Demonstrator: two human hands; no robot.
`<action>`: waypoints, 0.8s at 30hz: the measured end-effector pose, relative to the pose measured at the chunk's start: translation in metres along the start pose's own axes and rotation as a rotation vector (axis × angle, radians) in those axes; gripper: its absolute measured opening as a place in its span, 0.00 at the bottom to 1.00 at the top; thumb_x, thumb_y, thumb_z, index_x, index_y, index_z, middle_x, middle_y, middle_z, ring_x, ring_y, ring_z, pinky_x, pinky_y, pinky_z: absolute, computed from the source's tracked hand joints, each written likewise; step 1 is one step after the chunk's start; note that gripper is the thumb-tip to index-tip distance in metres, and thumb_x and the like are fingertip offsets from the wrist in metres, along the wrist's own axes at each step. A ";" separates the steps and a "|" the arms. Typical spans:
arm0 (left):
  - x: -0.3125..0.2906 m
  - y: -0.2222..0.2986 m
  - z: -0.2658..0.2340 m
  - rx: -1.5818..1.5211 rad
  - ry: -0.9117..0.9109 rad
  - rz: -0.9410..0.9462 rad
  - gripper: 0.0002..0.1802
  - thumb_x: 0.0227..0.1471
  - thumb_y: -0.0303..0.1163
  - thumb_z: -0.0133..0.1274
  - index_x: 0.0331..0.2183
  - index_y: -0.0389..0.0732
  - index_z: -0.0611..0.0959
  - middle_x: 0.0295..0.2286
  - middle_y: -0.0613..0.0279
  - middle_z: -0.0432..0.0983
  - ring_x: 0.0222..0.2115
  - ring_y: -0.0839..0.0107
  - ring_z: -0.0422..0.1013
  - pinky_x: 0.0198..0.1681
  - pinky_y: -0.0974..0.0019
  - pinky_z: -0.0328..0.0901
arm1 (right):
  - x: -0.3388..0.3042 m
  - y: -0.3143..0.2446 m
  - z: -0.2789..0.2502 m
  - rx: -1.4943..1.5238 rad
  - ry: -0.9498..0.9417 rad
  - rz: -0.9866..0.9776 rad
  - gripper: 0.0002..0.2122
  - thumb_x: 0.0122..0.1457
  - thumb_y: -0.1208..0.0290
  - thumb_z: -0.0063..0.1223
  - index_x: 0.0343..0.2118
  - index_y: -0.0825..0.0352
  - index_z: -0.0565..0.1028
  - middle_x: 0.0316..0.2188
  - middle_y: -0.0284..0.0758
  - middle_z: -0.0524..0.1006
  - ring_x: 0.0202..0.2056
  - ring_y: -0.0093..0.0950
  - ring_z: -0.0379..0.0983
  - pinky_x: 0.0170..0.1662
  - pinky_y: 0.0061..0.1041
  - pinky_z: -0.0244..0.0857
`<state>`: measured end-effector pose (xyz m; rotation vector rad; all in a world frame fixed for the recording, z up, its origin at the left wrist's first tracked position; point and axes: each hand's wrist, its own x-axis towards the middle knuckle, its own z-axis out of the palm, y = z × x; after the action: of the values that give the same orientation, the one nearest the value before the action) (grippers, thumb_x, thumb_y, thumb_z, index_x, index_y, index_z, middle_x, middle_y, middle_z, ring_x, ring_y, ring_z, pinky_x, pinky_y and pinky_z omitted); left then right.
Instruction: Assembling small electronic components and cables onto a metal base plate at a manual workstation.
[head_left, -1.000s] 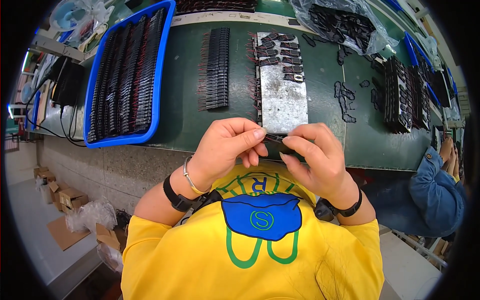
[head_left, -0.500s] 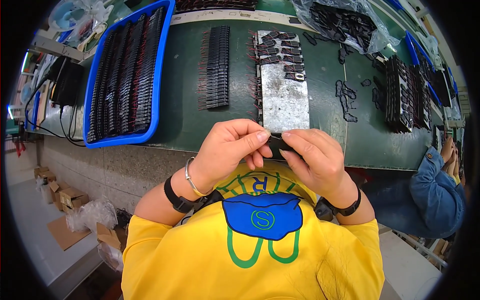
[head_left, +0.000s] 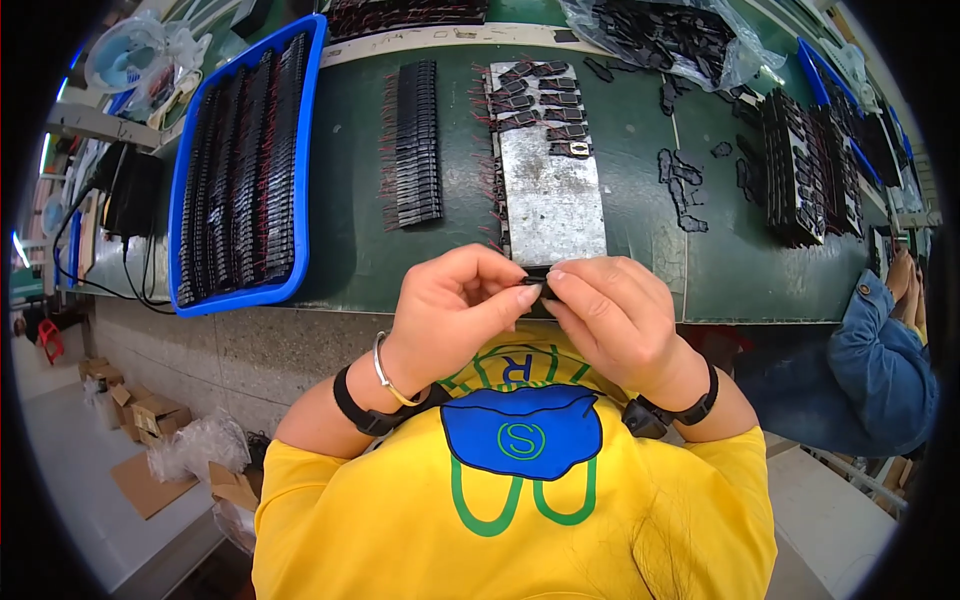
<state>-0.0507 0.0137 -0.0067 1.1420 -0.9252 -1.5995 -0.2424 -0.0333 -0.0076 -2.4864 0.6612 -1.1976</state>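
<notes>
Close to the table's near edge, my left hand [head_left: 463, 298] and my right hand [head_left: 622, 310] meet fingertip to fingertip. Both pinch a small black part [head_left: 538, 281], mostly covered by my fingers. Just beyond them lies a grey metal plate [head_left: 552, 205]. On its far half sit two columns of small black parts with red wires [head_left: 540, 98], and one near the right edge has a pale ring-like piece [head_left: 577, 149]. Left of the plate stands a row of black parts with red wires [head_left: 417, 145], packed side by side.
A blue tray [head_left: 311, 150] filled with rows of black parts stands at the left. Loose black frames [head_left: 683, 185] lie right of the plate, near stacked loaded plates [head_left: 795, 170]. A plastic bag of black pieces [head_left: 670, 38] is at the back. Another person's denim sleeve [head_left: 880, 350] shows at right.
My fingertips have drawn closer together around the small black part, and the right thumb now presses in on it. The whole view has shifted slightly.
</notes>
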 end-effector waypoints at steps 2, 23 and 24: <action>-0.006 -0.004 0.001 0.074 0.035 0.169 0.06 0.47 0.21 0.59 0.31 0.34 0.78 0.25 0.63 0.77 0.22 0.81 0.71 0.26 0.79 0.65 | 0.002 -0.001 -0.001 0.112 0.026 0.099 0.16 0.40 0.81 0.63 0.36 0.72 0.75 0.31 0.43 0.77 0.28 0.37 0.75 0.29 0.28 0.69; 0.002 0.001 -0.006 0.512 -0.123 0.683 0.12 0.42 0.23 0.62 0.32 0.34 0.79 0.25 0.56 0.77 0.22 0.69 0.73 0.24 0.72 0.65 | -0.003 0.006 -0.003 0.362 0.052 -0.013 0.11 0.42 0.80 0.63 0.30 0.70 0.74 0.22 0.38 0.75 0.21 0.33 0.72 0.23 0.26 0.65; 0.002 0.002 -0.005 0.514 -0.119 0.684 0.12 0.42 0.23 0.62 0.32 0.34 0.79 0.25 0.56 0.77 0.22 0.69 0.73 0.24 0.72 0.65 | -0.003 0.006 -0.002 0.370 0.053 -0.010 0.11 0.42 0.80 0.63 0.30 0.70 0.74 0.22 0.38 0.75 0.21 0.33 0.72 0.23 0.26 0.65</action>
<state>-0.0454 0.0105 -0.0067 0.9087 -1.6572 -0.8944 -0.2473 -0.0369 -0.0107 -2.1585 0.3962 -1.2636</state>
